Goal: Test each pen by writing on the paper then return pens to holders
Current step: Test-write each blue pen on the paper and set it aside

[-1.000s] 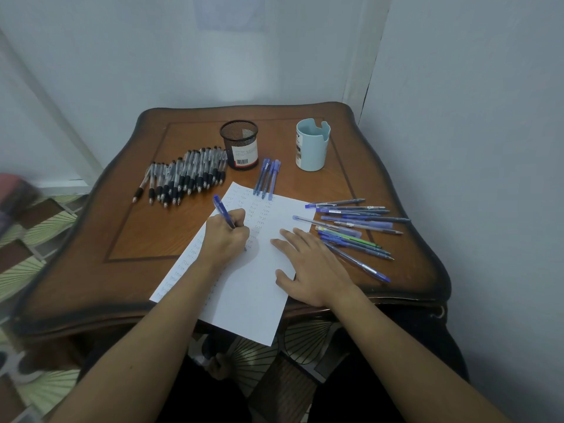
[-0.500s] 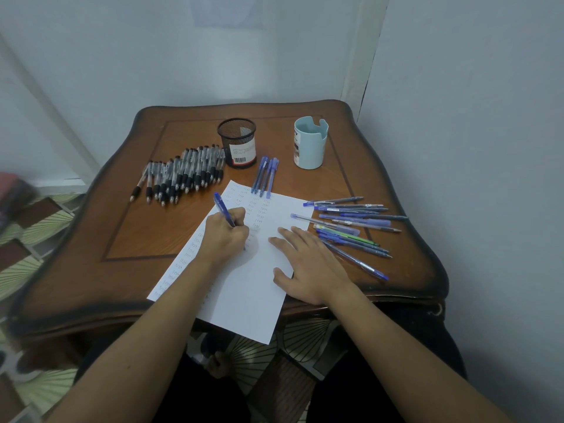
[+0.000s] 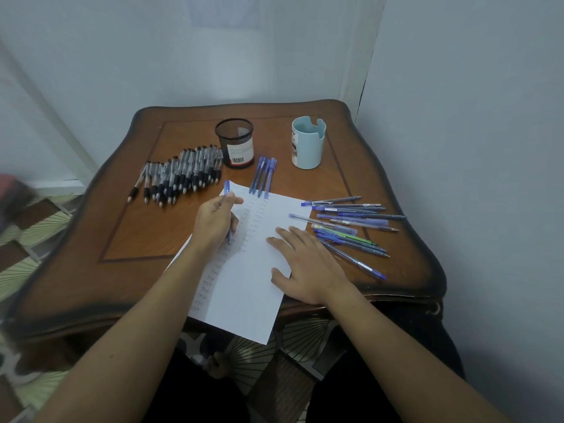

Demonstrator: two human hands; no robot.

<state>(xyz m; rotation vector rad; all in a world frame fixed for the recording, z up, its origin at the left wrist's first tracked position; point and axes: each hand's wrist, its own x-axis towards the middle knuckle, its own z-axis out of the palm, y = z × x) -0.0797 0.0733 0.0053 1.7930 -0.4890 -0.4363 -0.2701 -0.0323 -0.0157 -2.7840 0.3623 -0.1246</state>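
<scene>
A white sheet of paper [image 3: 244,288] with columns of small pen marks lies on the wooden table [image 3: 137,233] and overhangs its near edge. My left hand [image 3: 215,222] grips a blue pen [image 3: 227,190], its tip down on the paper and its top end sticking up past my fingers. My right hand [image 3: 308,267] lies flat on the sheet's right side, fingers spread. A black mesh holder [image 3: 235,143] and a pale blue holder [image 3: 307,142] stand at the back.
A row of black-and-silver pens [image 3: 180,175] lies at the left. Three blue pens [image 3: 263,177] rest above the paper. Several blue pens and one green pen [image 3: 348,227] are scattered at the right. Walls close in behind and on the right.
My left hand has turned the blue pen more upright, with the top end now nearer the paper's far corner. My right hand stays flat on the sheet.
</scene>
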